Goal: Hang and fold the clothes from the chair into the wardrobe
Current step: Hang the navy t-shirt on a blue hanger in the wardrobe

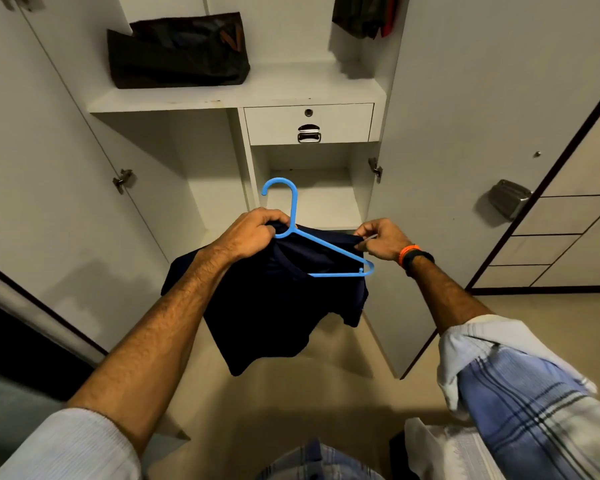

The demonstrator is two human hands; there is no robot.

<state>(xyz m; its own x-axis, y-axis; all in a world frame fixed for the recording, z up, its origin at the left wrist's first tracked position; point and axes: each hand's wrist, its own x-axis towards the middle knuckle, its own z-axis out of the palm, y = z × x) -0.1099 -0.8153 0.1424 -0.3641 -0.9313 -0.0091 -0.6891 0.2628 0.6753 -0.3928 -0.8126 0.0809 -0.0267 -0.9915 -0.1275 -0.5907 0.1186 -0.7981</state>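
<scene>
A dark navy shirt [271, 313] hangs in front of the open white wardrobe [222, 95], with a blue plastic hanger [326, 245] partly inside its neck. My left hand [253, 233] grips the shirt's collar together with the hanger's left arm, just below the hook. My right hand [381, 239] pinches the collar's other edge, above the hanger's right arm. The hanger's right end sticks out of the fabric. The chair is out of view.
A dark bag [177, 51] sits on the upper shelf. Clothes [364, 15] hang at the top right. Below the shelf is a drawer [309, 123] with a metal handle. Both wardrobe doors [465, 133] stand open on either side.
</scene>
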